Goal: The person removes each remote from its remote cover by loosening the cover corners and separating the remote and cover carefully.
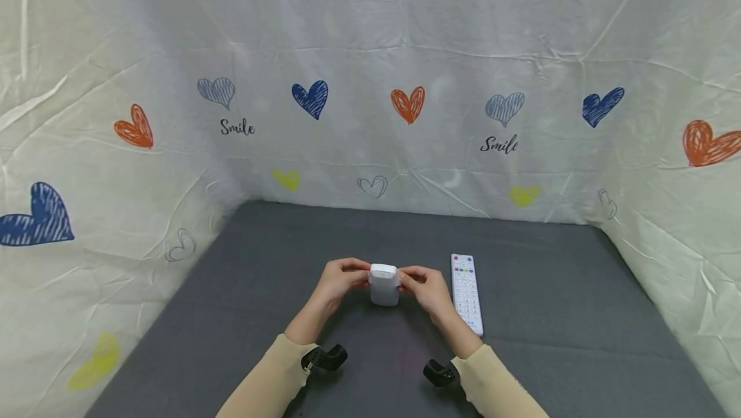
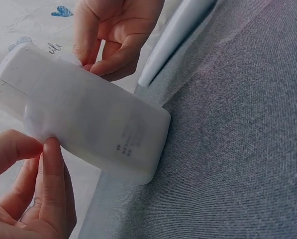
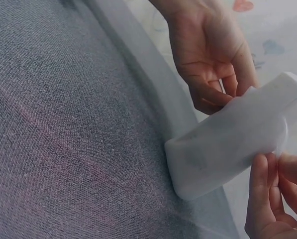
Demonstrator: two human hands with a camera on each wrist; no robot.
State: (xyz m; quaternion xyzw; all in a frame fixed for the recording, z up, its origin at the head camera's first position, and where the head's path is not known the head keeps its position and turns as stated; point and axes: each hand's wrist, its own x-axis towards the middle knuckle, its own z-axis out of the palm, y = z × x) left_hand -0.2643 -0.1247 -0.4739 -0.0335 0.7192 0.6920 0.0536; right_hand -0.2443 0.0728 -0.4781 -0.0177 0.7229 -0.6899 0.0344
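A small white flat plastic bottle (image 1: 384,284) stands tilted with its bottom edge on the grey felt table (image 1: 243,289). My left hand (image 1: 341,280) pinches its upper left side; my right hand (image 1: 422,286) pinches its upper right side. In the left wrist view the white bottle (image 2: 88,124) shows small print near its base, with left hand fingertips (image 2: 51,149) on its edge and the right hand (image 2: 113,40) behind it. In the right wrist view the white bottle (image 3: 233,139) rests its base on the felt, right hand fingertips (image 3: 267,169) on it, and the left hand (image 3: 208,55) beyond.
A white remote control (image 1: 466,292) with coloured buttons lies on the table just right of my right hand. White cloth walls (image 1: 405,51) printed with hearts close in the table at the back and both sides.
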